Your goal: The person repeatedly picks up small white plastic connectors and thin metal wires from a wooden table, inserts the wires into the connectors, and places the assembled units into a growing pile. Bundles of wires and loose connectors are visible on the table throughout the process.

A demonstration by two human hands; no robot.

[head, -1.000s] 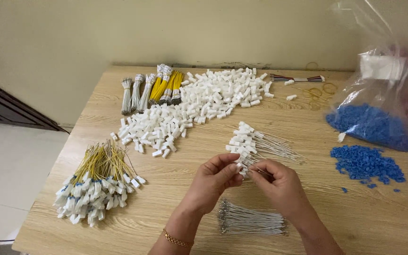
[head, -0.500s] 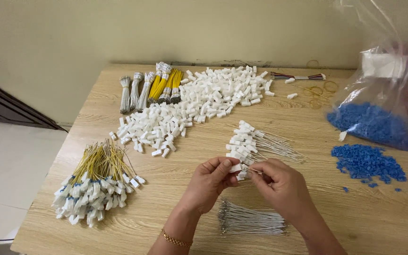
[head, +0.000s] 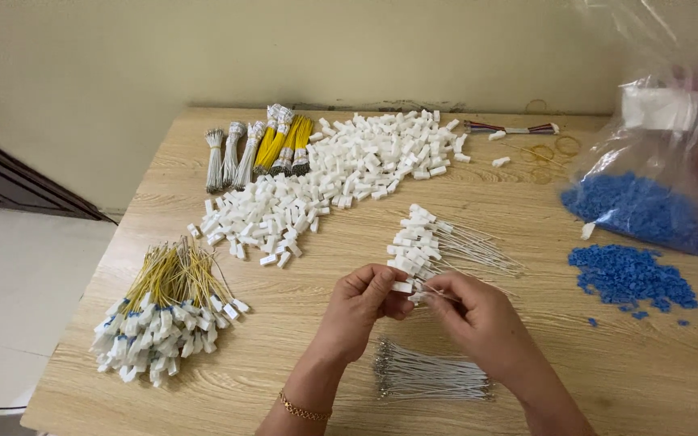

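My left hand (head: 361, 311) pinches a small white plastic connector (head: 402, 287) between thumb and fingers. My right hand (head: 478, 319) holds a thin grey wire (head: 430, 295) with its end at that connector. Both hands meet just above the wooden table (head: 284, 379). Right behind them lies a pile of grey wires with white connectors fitted (head: 438, 242). A bundle of bare grey wires (head: 430, 378) lies under my right wrist.
A long heap of loose white connectors (head: 333, 182) runs across the table's middle. Yellow wires with connectors (head: 163, 311) lie at the left. Tied wire bundles (head: 260, 149) sit at the back. Blue pieces (head: 628, 274) and a clear bag of them (head: 640, 206) lie right.
My hands have stayed in the same spot. The fingers have shifted slightly around the connector and wire; nothing else on the table has moved.
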